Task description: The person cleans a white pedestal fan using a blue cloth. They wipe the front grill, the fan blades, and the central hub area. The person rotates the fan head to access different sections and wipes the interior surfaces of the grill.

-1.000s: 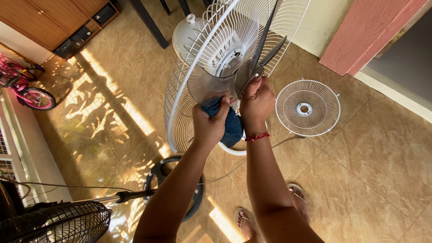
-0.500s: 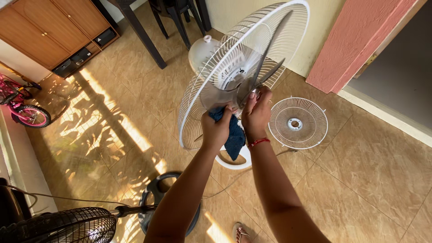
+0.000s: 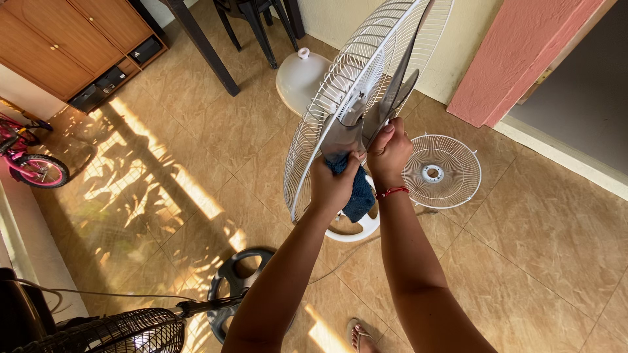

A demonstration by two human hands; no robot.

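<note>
Head view. The left hand (image 3: pixel 333 186) is closed around a dark blue cloth (image 3: pixel 358 193), with the fingers clamped on it and the cloth pressed against the lower translucent grey fan blade (image 3: pixel 343 138). The right hand (image 3: pixel 387 155) grips the blade assembly near the hub, fingers wrapped on the edge of an adjacent blade (image 3: pixel 396 91). A red cord bracelet (image 3: pixel 391 192) sits on the right wrist. The blades are mounted in front of the white rear fan guard (image 3: pixel 340 98), which stands tilted on the pedestal fan.

Status, as judged from this view: the front guard (image 3: pixel 441 171) is already removed and lies flat on the tiled floor (image 3: pixel 536 248), just to the right of the hands. Wiping of the blades is in progress; the blades are not yet detached. The guard is not yet refitted.

Surroundings: a second, black fan (image 3: pixel 124 330) lies at lower left, with its round base (image 3: pixel 239 278) nearby. A pink bicycle (image 3: pixel 29 163) stands at the left edge.
</note>
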